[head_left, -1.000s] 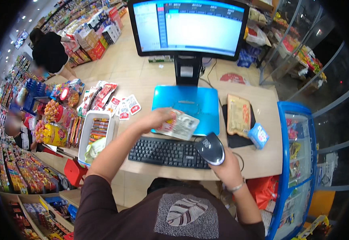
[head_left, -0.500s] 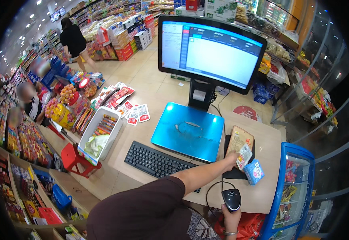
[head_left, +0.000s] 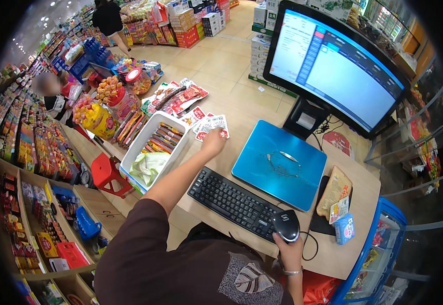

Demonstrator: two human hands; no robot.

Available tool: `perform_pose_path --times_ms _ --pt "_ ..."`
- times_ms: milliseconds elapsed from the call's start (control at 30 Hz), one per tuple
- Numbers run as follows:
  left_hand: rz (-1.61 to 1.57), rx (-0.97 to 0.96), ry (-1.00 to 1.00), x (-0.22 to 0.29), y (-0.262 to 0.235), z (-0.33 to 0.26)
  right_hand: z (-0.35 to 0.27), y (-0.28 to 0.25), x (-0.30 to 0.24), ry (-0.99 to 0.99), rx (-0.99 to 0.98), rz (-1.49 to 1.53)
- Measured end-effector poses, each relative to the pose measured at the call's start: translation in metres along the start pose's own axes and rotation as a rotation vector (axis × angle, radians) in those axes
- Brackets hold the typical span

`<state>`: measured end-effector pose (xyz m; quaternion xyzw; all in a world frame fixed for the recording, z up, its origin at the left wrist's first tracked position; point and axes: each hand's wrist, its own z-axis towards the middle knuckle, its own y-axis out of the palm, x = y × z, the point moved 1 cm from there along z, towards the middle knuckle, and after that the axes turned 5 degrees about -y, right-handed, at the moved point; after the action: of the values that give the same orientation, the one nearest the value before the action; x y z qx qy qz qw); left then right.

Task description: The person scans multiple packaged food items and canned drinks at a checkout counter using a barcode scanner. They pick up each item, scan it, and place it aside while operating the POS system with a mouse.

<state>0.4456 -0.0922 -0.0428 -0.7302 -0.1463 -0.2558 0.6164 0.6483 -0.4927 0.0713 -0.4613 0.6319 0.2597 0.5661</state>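
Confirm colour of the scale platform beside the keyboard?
Bright blue, glossy, on the scale platform; shows clearly in the head view.

Wooden counter (head_left: 254, 109); keyboard (head_left: 234, 202); blue scale (head_left: 280, 165); monitor (head_left: 335, 66)

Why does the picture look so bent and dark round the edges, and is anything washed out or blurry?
Head view: a fisheye lens bows the monitor and the counter edge, and leaves the corners black. The screen glows pale but readable, and the blue scale plate shows soft sheen. The left hand and the right hand on the mouse look fairly sharp; far aisles blur.
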Motion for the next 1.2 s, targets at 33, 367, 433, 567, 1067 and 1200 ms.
perform_pose_path --times_ms 33,367,433,567,1067,1200 --pt "0.013 0.038 -0.047 -0.013 0.003 0.011 0.005 0.016 -0.006 -0.003 -0.019 0.002" --pt "0.152 0.104 -0.474 -0.015 0.028 0.062 0.033 0.134 -0.045 -0.041 -0.145 -0.211" --pt "0.135 0.111 -0.399 -0.019 0.032 0.062 0.032 0.142 -0.039 -0.035 -0.141 -0.255" --pt "-0.258 0.001 -0.274 -0.048 0.031 0.067 0.035 0.153 -0.050 -0.012 -0.122 -0.230" --pt "-0.753 -0.831 0.169 0.044 -0.145 -0.087 0.086 0.147 -0.101 0.147 -0.291 0.353" --pt "-0.898 -0.777 0.142 0.046 -0.117 -0.109 0.074 0.132 -0.082 0.273 -0.375 0.468"
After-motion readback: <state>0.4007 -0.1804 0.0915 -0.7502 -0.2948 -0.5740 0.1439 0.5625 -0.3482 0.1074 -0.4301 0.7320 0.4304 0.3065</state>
